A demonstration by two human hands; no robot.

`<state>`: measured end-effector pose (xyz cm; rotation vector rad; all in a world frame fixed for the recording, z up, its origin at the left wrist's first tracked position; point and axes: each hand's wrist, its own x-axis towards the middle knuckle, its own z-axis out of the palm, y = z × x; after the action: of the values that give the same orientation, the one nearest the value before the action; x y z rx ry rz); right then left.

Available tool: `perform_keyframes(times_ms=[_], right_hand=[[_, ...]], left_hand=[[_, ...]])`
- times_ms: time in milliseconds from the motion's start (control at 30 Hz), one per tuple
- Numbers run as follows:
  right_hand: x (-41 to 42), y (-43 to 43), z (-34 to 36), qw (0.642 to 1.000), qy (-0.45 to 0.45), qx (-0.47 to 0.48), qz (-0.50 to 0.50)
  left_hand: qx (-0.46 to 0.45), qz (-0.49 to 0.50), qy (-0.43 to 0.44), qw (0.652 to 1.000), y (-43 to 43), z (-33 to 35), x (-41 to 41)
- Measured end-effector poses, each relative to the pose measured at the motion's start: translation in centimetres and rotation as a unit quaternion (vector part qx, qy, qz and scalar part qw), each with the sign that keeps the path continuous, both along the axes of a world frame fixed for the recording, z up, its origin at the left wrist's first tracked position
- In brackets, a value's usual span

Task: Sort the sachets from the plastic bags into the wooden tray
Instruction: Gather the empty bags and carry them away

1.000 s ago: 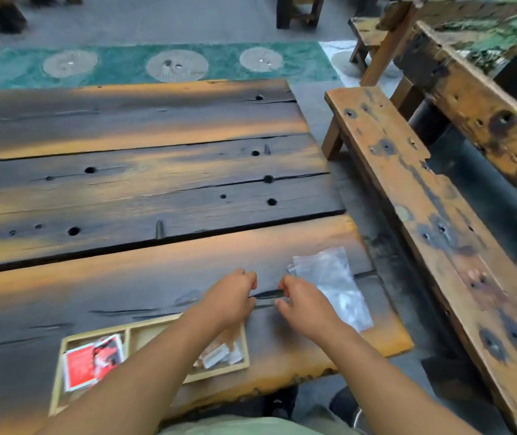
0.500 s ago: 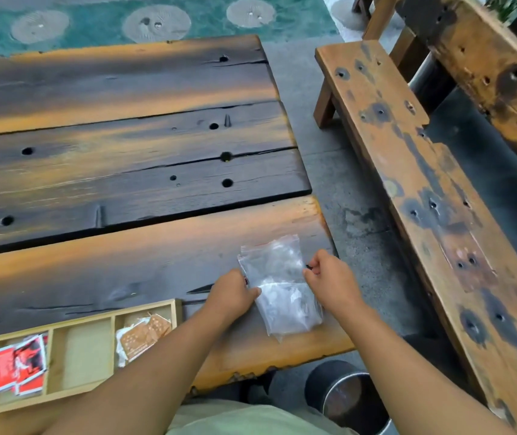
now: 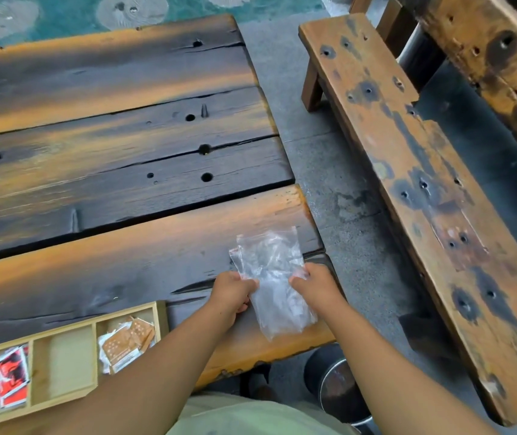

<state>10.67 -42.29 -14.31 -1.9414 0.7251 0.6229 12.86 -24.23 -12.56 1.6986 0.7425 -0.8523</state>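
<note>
Head view: left hand (image 3: 233,291) and right hand (image 3: 315,285) pinch the clear crinkly plastic bag (image 3: 273,277) between them. Next, probably pull it open.

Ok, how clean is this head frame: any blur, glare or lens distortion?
Head view: wide-angle bending curves the table edges and bench; soft, slightly smeared throughout, so print on the sachets in the tray is unreadable; the bag shows pale sheen, contents unclear; lighting is even, no hard shadows.
</note>
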Motion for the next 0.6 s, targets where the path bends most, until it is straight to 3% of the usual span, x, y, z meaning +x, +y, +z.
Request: perform_keyframes(times_ms=[267, 600], right_hand=[[-3.6, -1.4, 0.8, 0.991, 0.028, 0.112, -0.064], [-10.5, 0.0, 7.3, 0.967, -0.048, 0.060, -0.244]], left_hand=[[-0.053, -0.104, -0.039, 0.992, 0.9, 3.7, -0.1], [-0.096, -0.278, -0.123, 0.948, -0.8, 6.1, -0.9]])
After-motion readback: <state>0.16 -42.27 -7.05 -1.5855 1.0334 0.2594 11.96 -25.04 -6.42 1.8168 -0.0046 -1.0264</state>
